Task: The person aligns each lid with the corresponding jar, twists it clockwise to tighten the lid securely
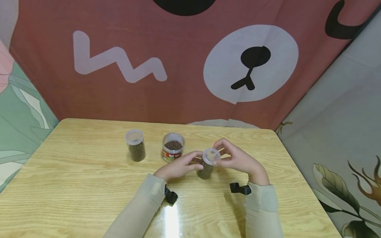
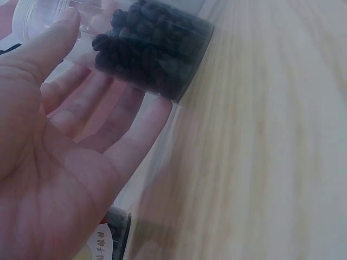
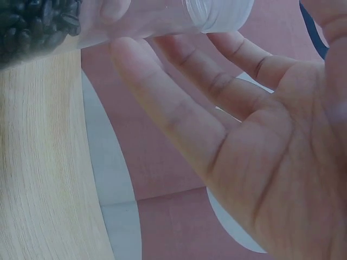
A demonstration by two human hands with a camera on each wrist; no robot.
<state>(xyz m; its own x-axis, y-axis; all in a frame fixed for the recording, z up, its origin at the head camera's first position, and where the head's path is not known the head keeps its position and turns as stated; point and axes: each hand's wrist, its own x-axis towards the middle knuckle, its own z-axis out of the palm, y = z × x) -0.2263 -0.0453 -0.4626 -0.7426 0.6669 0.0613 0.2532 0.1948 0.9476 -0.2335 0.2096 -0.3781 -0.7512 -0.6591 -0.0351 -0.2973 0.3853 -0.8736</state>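
Observation:
A clear jar [image 1: 205, 172] with a translucent lid [image 1: 211, 154] stands on the table between the two hands. In the wrist views its contents are dark, glossy, bean-like pieces [image 2: 154, 46]. My left hand [image 1: 181, 166] holds the jar from the left, thumb [image 2: 68, 24] on the near side and fingers around the far side. On the right, my right hand [image 1: 238, 159] has its thumb and fingers about the lid's rim. The right thumb tip lies outside the right wrist view, where several fingertips [image 3: 127, 49] meet or nearly meet the jar wall.
To the left stands a lidded jar [image 1: 136, 148] of dark grains. Between it and my left hand is a short jar [image 1: 171, 154] with a red label and brown granules. Behind the wooden table [image 1: 89, 185] hangs a reddish cloth [image 1: 184, 96].

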